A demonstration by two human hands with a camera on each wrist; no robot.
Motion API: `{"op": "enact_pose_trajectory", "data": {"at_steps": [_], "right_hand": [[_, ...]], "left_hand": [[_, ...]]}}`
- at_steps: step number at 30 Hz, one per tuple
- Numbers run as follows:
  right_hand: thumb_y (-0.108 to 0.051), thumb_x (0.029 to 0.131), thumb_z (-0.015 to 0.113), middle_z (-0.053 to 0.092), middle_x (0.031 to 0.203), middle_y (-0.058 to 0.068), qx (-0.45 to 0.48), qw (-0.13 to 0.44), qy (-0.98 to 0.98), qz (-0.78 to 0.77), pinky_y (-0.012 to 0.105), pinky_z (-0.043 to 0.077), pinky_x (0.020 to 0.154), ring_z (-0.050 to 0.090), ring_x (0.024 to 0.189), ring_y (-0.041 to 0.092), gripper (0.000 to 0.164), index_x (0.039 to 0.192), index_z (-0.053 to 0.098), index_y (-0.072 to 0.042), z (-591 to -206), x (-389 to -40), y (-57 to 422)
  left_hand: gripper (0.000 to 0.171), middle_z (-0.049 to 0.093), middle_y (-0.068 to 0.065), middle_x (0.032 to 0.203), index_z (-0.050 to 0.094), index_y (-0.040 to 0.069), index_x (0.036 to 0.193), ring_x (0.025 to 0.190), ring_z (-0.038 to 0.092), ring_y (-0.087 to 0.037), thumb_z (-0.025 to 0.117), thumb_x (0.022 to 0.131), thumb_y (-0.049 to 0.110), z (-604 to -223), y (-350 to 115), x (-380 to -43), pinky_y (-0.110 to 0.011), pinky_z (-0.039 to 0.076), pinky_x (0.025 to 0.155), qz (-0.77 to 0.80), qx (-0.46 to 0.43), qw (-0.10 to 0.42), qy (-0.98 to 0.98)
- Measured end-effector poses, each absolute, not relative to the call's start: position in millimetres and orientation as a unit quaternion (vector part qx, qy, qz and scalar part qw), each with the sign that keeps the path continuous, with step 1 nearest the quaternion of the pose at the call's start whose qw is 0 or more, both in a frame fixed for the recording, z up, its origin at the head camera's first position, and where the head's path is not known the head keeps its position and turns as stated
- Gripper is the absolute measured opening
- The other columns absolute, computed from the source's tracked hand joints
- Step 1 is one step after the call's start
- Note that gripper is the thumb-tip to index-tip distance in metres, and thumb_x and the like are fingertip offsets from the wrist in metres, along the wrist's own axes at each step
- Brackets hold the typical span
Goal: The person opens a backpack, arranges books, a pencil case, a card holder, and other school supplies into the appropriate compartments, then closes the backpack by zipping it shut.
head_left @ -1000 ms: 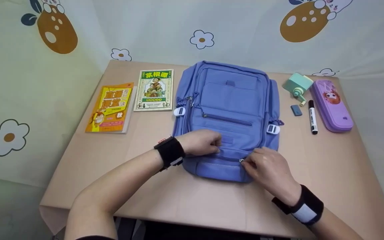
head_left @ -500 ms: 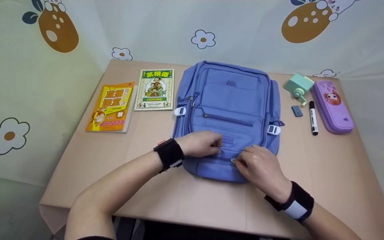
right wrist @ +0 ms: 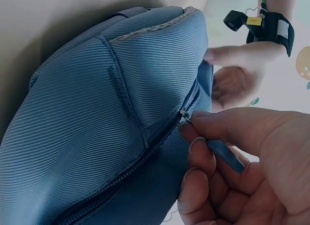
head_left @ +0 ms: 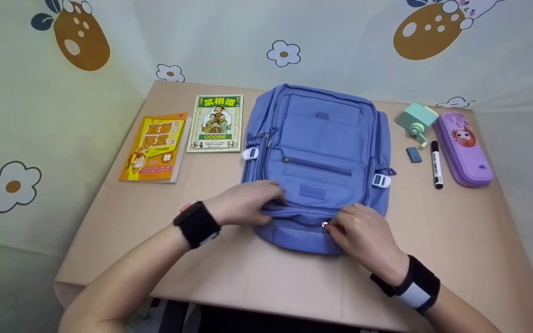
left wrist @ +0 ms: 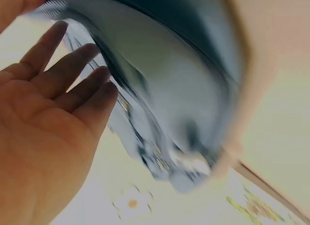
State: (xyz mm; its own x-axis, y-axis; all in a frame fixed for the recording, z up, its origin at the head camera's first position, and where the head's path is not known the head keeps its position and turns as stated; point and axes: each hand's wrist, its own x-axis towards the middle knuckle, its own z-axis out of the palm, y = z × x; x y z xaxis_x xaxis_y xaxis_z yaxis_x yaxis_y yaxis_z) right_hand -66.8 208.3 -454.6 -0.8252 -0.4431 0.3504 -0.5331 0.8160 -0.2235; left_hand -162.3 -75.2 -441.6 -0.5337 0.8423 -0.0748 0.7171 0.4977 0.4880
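A blue backpack (head_left: 324, 134) lies on its back on the table. In the head view my right hand (head_left: 366, 233) is at its lower front pocket. The right wrist view shows thumb and forefinger pinching the zipper pull (right wrist: 225, 155), whose metal slider (right wrist: 184, 115) sits on the pocket's zipper (right wrist: 131, 172). My left hand (head_left: 245, 203) is at the lower left side of the bag, thumb apart from the fingers. In the left wrist view its fingers (left wrist: 68, 67) are nearly straight, against or close to the fabric; contact is hard to tell through the blur.
Left of the bag lie an orange book (head_left: 153, 148) and a green-and-white book (head_left: 215, 124). To its right are a mint-green crank pencil sharpener (head_left: 416, 118), a blue eraser (head_left: 413, 155), a black-capped marker (head_left: 436, 166) and a purple pencil case (head_left: 465, 150). Patterned cloth surrounds the table.
My right hand first drew the zipper pull a little to the left, then stayed near there. My left hand has slid left along the lower pocket, its fingers spreading from a curl.
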Motion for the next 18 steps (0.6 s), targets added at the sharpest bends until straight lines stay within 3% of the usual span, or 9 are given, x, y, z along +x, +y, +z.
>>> {"op": "enact_pose_trajectory", "data": {"at_steps": [3,7,10,18], "right_hand": [[-0.01,0.078,0.086,0.064,0.074,-0.007,0.257,0.14,-0.942,0.162,0.034,0.049,0.063,0.058,0.07,0.016,0.012,0.08,0.075,-0.013,-455,-66,208],[-0.009,0.077,0.086,0.064,0.074,-0.007,0.253,0.138,-0.944,0.163,0.035,0.049,0.063,0.059,0.071,0.016,0.012,0.08,0.076,-0.014,-454,-66,208],[-0.011,0.078,0.086,0.063,0.074,-0.007,0.245,0.131,-0.947,0.163,0.034,0.049,0.062,0.058,0.07,0.015,0.012,0.08,0.075,-0.013,-453,-65,208],[-0.016,0.079,0.087,0.064,0.073,-0.008,0.219,0.112,-0.952,0.183,0.031,0.049,0.061,0.058,0.069,0.012,0.012,0.077,0.075,-0.015,-448,-63,205]], "left_hand": [[0.028,0.066,-0.009,0.128,0.068,0.006,0.115,0.125,0.059,-0.026,0.074,0.088,0.011,-443,-88,-164,-0.038,0.048,0.104,0.2,0.453,0.144,0.857],[0.008,0.07,-0.006,0.113,0.067,0.009,0.104,0.11,0.066,-0.024,0.064,0.099,0.015,-444,-90,-168,-0.04,0.053,0.093,0.193,0.46,0.127,0.858],[0.01,0.066,-0.002,0.094,0.064,0.011,0.099,0.088,0.066,-0.021,0.059,0.103,0.018,-445,-86,-173,-0.041,0.054,0.082,0.185,0.454,0.129,0.862],[0.011,0.066,-0.003,0.09,0.066,0.008,0.097,0.084,0.064,-0.021,0.062,0.102,0.017,-448,-77,-190,-0.038,0.053,0.081,0.196,0.442,0.17,0.859]]}}
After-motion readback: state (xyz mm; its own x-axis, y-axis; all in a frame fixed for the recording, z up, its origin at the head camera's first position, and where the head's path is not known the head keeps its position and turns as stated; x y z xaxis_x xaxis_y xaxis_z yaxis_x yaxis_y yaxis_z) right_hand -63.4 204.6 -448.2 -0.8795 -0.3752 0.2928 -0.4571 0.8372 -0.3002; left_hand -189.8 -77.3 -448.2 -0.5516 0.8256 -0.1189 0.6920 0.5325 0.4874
